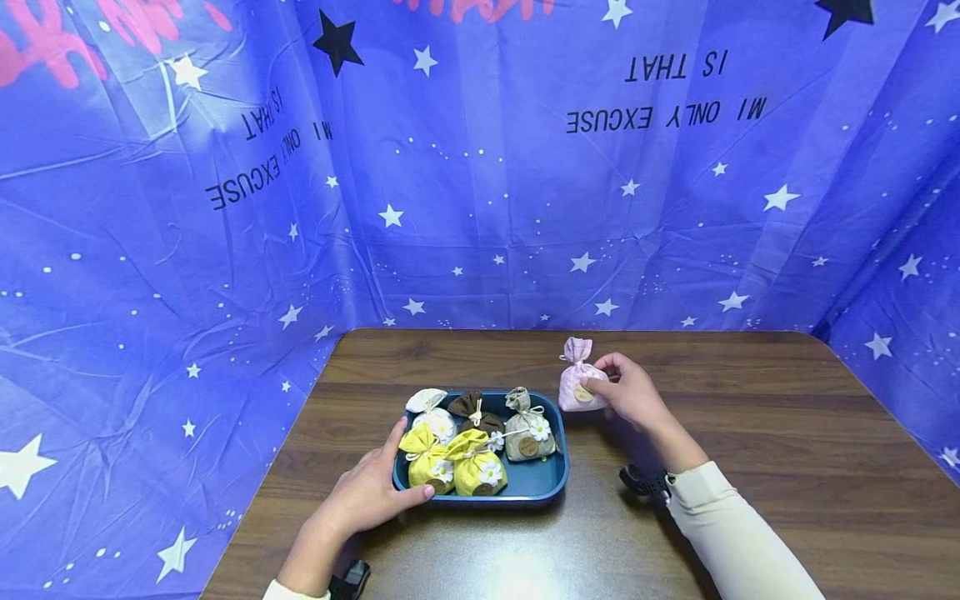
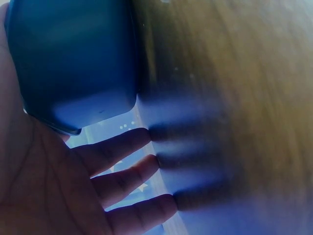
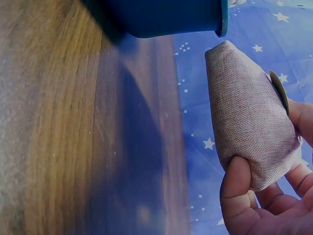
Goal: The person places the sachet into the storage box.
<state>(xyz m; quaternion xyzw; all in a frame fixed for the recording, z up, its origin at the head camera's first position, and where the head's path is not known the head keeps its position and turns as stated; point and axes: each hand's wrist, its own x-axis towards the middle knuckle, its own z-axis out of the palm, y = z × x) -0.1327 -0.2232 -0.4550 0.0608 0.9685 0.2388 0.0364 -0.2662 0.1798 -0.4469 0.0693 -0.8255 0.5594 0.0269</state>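
My right hand (image 1: 633, 394) grips a small pink drawstring cloth pouch (image 1: 576, 400) just beyond the right end of a dark blue tray (image 1: 555, 493). In the right wrist view, the pouch's woven fabric (image 3: 244, 112) shows between thumb and fingers, with a round tag on its side. At the tray's left front corner rests my left hand (image 1: 367, 492), thumb along the front rim and index finger by the left side. Its other fingers extend straight below the tray in the left wrist view. Inside the tray sit a white pouch (image 1: 431, 421), brown pouch (image 1: 474, 412), grey pouch (image 1: 525, 442) and two yellow pouches (image 1: 480, 471).
A brown wood-grain table (image 1: 750, 433) carries the tray. Behind and beside it hangs a blue curtain (image 1: 487, 208) with white stars and upside-down lettering. A dark wrist strap (image 1: 643, 481) is on the right wrist.
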